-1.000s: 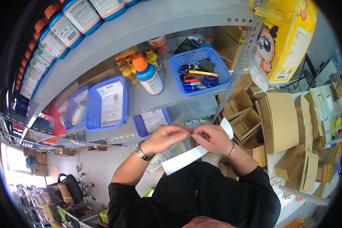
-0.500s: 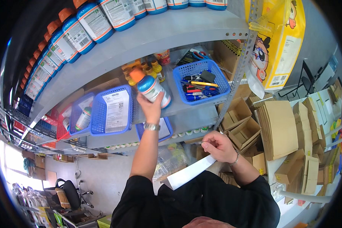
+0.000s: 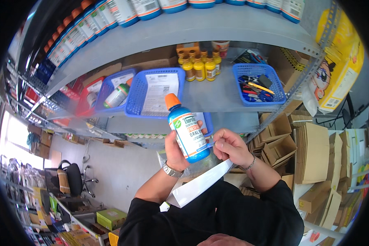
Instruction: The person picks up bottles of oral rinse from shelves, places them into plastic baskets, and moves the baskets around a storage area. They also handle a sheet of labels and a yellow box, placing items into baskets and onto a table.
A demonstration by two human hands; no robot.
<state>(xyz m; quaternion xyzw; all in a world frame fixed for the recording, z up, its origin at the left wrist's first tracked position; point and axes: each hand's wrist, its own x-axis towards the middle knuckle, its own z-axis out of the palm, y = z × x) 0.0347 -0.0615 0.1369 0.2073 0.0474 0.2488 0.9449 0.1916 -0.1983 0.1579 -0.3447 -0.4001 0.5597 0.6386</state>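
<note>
A blue mouthwash bottle with an orange cap and a white front label stands slightly tilted in my left hand, whose fingers wrap around it. Close by the bottle's lower right side, my right hand is closed in a pinch. From under it a long white paper strip hangs down to the left, in front of my black shirt. At the right fingertips, against the bottle, shows a small blue thing that I cannot make out.
Blue baskets hold printed papers, a green-and-white bottle and pens with scissors. Yellow bottles stand on the grey shelf between them. More blue bottles line the upper shelf. Cardboard boxes crowd the right.
My left hand has brought the bottle down from the shelf, close to my right hand, with its front label turned up. The right hand stays beside the paper strip. The view has shifted left.
</note>
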